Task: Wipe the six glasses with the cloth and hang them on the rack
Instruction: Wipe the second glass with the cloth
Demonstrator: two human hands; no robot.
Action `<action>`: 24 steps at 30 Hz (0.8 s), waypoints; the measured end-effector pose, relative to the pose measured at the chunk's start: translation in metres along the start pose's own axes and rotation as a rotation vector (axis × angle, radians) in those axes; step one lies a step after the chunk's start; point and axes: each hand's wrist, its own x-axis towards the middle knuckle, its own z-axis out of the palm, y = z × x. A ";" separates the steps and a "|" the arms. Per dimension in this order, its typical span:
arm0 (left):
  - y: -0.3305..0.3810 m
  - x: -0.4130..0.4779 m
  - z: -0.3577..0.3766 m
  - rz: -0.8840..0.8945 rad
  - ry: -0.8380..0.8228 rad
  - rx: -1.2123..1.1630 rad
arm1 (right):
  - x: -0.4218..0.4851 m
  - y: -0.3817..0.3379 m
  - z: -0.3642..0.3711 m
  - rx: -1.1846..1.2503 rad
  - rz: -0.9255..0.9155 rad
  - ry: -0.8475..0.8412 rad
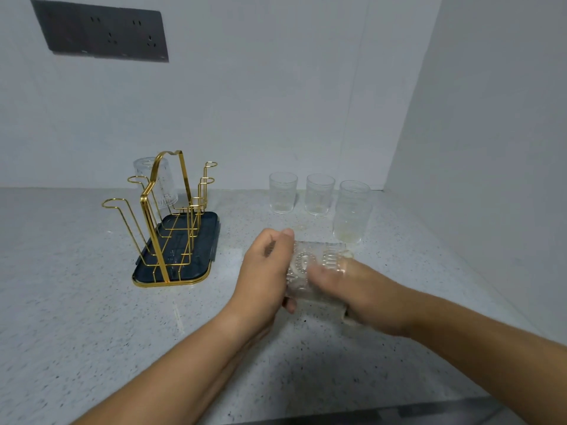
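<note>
Here, fingers of my left hand and right hand clasp a sideways glass, seemingly mid-wipe; next, upend it onto the rack.

Rack stands left on the counter, one glass hung behind, four glasses right.

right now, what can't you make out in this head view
1. Pale cloth: head view, only a scrap, perhaps it, shows; the right-hand grip and sideways clear ribbed glass hide the rest.
2. Hung upside-down clear glass: head view, partly behind the gold wire rack handle.
3. Rear right clear tumbler: head view, base behind the nearer tumbler.
4. Dark strip: head view, cut by the bottom edge.
</note>
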 end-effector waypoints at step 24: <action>0.017 0.004 -0.011 -0.612 -0.136 -0.159 | -0.005 0.001 0.009 -1.085 -0.375 -0.033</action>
